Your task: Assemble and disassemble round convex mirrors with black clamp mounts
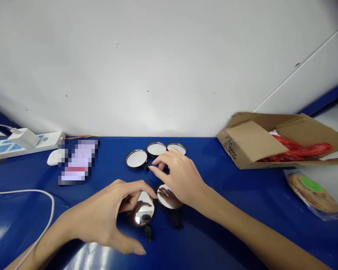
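Note:
Several small round mirrors with black rims lie on the blue table. My left hand [107, 213] is curved in a wide C over the near left mirror [145, 210], thumb and index finger well apart, holding nothing. That mirror has a domed, shiny face and a short black stem. Beside it, the near right mirror [166, 197] lies partly under my right hand [183, 172]. The right thumb and index fingertips are slightly apart, close to the small black mount of the back left mirror [136, 158]. Behind are the back middle mirror [156, 149] and the back right mirror [177, 147], partly covered.
An open cardboard box [242, 146] with a red plastic bag [301, 148] stands right. A wrapped round, flat item [312, 191] lies below it. On the left are a phone [79, 161], white case [54, 157], power strip [50, 140] and white cable [52, 210].

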Demonstrator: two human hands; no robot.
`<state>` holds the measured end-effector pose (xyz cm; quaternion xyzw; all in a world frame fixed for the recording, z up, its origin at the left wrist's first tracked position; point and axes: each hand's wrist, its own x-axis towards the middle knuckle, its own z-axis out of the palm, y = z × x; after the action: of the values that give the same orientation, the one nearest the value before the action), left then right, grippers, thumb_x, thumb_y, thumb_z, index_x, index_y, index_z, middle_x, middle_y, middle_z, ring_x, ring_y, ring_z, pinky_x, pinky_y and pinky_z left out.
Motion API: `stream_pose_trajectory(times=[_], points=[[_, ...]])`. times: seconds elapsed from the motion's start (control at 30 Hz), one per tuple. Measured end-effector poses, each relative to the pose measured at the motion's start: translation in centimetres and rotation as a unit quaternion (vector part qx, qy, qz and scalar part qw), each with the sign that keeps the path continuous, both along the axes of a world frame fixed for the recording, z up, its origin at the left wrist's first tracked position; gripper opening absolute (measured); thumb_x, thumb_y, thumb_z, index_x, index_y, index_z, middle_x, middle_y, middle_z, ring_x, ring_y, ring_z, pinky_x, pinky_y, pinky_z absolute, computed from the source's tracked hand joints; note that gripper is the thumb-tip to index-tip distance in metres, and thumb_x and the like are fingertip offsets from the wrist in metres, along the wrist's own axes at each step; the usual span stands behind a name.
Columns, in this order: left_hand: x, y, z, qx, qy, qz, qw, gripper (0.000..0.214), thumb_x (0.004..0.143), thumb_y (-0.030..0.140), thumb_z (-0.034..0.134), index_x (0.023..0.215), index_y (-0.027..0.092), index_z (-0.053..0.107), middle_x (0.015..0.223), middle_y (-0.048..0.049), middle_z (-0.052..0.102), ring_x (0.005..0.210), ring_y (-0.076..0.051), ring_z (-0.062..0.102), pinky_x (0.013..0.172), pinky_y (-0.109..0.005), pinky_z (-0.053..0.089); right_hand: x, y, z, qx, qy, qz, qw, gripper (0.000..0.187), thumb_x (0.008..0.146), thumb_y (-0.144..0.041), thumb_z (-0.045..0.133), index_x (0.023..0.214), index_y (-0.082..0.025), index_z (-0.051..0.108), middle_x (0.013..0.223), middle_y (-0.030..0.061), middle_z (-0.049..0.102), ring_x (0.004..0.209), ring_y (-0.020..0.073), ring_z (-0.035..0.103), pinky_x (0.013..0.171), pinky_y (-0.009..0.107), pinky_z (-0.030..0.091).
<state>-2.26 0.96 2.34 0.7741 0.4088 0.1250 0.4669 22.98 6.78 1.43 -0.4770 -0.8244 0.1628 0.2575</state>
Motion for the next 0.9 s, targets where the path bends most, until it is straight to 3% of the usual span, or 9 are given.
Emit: stream_pose_trajectory(times=[0.13,0.23,0.37,0.5,0.9], points=[[0.0,0.4,0.3,0.006,0.057,-0.003,0.998,0.084,0.067,0.041,0.111,0.143,0.037,0.076,0.076,0.0103,0.052,0.068,-0.018,0.051,0.064,-0.028,0.038,3.0,-1.6,0.2,-0.018,0.046,-0.010,0.999,0.018,0.111,-0.023,0.076,0.094,-0.026,0.080,0.084,0.0007,0.078,0.088,0.0228,0.070,0.073,0.038,0.053],[0.3,0.6,0.4,-0.005,0.093,-0.010,0.996,0.084,0.070,0.035,0.109,0.146,0.037,0.073,0.073,0.0117,0.054,0.066,-0.018,0.052,0.066,-0.028,0.039,5.0,-2.9,0.0,-0.007,0.088,0.053,0.995,0.008,0.111,-0.031,0.077,0.115,-0.026,0.082,0.103,0.0041,0.079,0.103,0.0255,0.069,0.091,0.043,0.059],[0.5,0.8,0.3,0.023,0.135,-0.013,0.990,0.076,0.073,0.030,0.105,0.141,0.036,0.073,0.070,0.0126,0.056,0.065,-0.018,0.053,0.069,-0.029,0.039,6.4,-4.1,-0.8,-0.055,0.061,0.144,0.986,0.056,0.097,-0.048,0.094,0.145,-0.027,0.073,0.134,0.0113,0.071,0.118,0.0310,0.064,0.102,0.050,0.061],[0.4,0.8,-0.3,0.032,0.154,-0.012,0.988,0.067,0.077,0.038,0.102,0.137,0.037,0.073,0.070,0.0111,0.054,0.064,-0.019,0.050,0.063,-0.029,0.037,6.5,-4.4,-1.7,-0.079,0.031,0.188,0.979,0.087,0.081,-0.065,0.104,0.151,-0.026,0.069,0.141,0.0146,0.064,0.118,0.0335,0.060,0.102,0.054,0.061],[0.3,0.7,-0.2,0.039,0.077,-0.007,0.996,0.063,0.073,0.040,0.102,0.131,0.038,0.079,0.069,0.0104,0.055,0.059,-0.017,0.051,0.060,-0.027,0.033,6.7,-4.2,-1.5,-0.102,0.008,0.194,0.976,0.094,0.074,-0.066,0.107,0.150,-0.024,0.069,0.143,0.0151,0.061,0.122,0.0358,0.057,0.101,0.053,0.061]])
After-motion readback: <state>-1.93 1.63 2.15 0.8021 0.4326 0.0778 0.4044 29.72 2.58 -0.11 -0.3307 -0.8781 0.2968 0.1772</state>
